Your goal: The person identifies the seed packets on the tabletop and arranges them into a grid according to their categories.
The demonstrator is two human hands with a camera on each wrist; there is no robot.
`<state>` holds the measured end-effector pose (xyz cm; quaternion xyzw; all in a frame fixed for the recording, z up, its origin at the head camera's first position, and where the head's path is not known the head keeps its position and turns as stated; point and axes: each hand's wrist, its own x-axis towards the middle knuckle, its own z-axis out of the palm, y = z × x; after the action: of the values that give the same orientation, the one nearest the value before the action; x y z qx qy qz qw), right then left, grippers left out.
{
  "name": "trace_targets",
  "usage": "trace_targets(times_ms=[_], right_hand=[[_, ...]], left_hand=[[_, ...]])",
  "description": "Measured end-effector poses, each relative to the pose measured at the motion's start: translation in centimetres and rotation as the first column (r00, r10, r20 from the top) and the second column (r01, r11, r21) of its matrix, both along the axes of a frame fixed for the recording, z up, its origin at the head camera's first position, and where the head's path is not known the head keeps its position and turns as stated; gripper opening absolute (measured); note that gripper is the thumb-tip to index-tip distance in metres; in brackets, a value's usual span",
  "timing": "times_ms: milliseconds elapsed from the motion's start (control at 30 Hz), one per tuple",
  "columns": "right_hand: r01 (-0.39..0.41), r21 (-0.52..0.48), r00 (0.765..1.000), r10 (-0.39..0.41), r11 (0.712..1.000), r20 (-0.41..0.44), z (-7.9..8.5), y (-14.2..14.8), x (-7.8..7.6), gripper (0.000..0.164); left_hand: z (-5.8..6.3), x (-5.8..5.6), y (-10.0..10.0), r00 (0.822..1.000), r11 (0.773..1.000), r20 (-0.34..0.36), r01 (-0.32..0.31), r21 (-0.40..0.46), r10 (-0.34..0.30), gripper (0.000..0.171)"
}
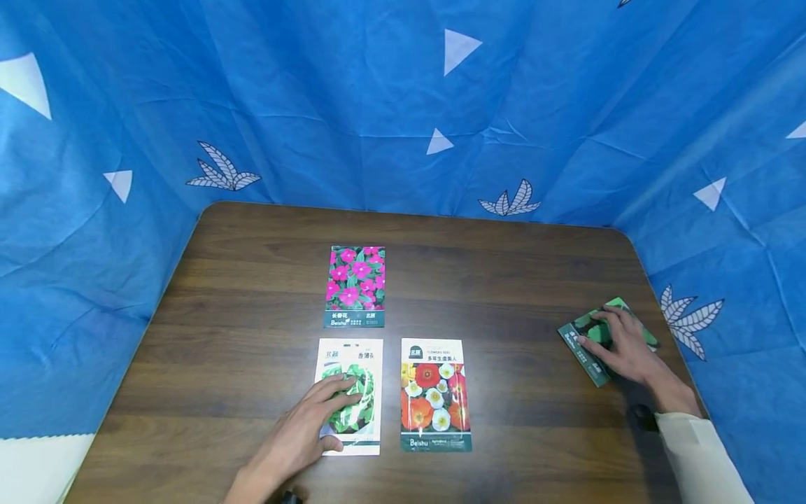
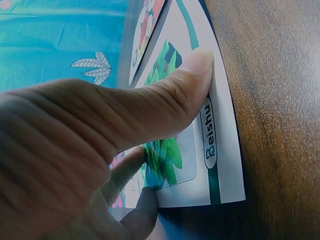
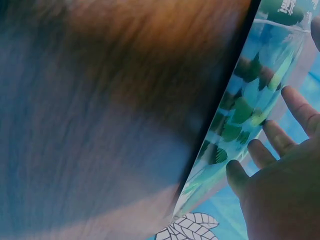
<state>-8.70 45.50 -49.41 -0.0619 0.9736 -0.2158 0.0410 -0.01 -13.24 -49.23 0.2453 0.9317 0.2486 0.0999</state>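
My left hand point(image 1: 301, 428) rests on a white seed packet point(image 1: 368, 446) with a leafy green picture, at the front of the table. In the left wrist view the thumb lies across the printed face of this packet point(image 2: 227, 170), and two fingertips touch it farther over. Over at the right, my right hand point(image 1: 626, 353) lies with spread fingers on a green seed packet point(image 1: 590, 360), which sits askew on the wood. Its fingertips are along the near side of that packet point(image 3: 242, 110) in the right wrist view.
A packet with pink flowers point(image 1: 357, 280) lies behind the white one. Beside the white packet, to its right, is another with red, orange and white poppies point(image 1: 434, 402). The brown wooden table point(image 1: 504, 280) has a blue patterned cloth point(image 1: 378, 91) hanging round it.
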Motion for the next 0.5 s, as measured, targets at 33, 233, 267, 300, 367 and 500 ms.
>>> trace_targets(times_ms=[33, 233, 267, 300, 367, 500], right_hand=[[-0.003, -0.003, 1.0, 0.003, 1.0, 0.004, -0.03, 0.08, 0.06, 0.059], [-0.025, -0.001, 0.999, 0.025, 1.0, 0.037, 0.02, 0.11, -0.08, 0.063], [-0.027, 0.001, 0.999, 0.027, 1.0, 0.041, 0.05, 0.04, -0.16, 0.063], [-0.027, 0.0, 0.999, 0.027, 1.0, 0.048, 0.07, -0.02, -0.26, 0.064], [-0.025, 0.001, 0.998, 0.025, 1.0, 0.054, 0.07, -0.16, -0.43, 0.065], [-0.013, -0.006, 0.998, 0.014, 1.0, 0.066, -0.02, -0.47, -0.62, 0.066]], left_hand=[[-0.02, -0.02, 0.0, 1.0, 1.0, -0.001, 0.003, 0.001, -0.003, 0.074], [-0.09, -0.1, 0.01, 1.0, 1.0, 0.003, 0.002, 0.004, -0.002, 0.074], [-0.08, -0.1, 0.0, 1.0, 1.0, 0.005, -0.001, 0.004, 0.001, 0.074], [-0.07, -0.11, 0.0, 1.0, 1.0, 0.008, -0.004, 0.005, 0.004, 0.074], [-0.04, -0.11, -0.02, 1.0, 1.0, 0.009, -0.005, 0.008, 0.005, 0.074], [0.03, -0.13, -0.08, 1.0, 1.0, -0.02, 0.009, 0.015, -0.008, 0.075]])
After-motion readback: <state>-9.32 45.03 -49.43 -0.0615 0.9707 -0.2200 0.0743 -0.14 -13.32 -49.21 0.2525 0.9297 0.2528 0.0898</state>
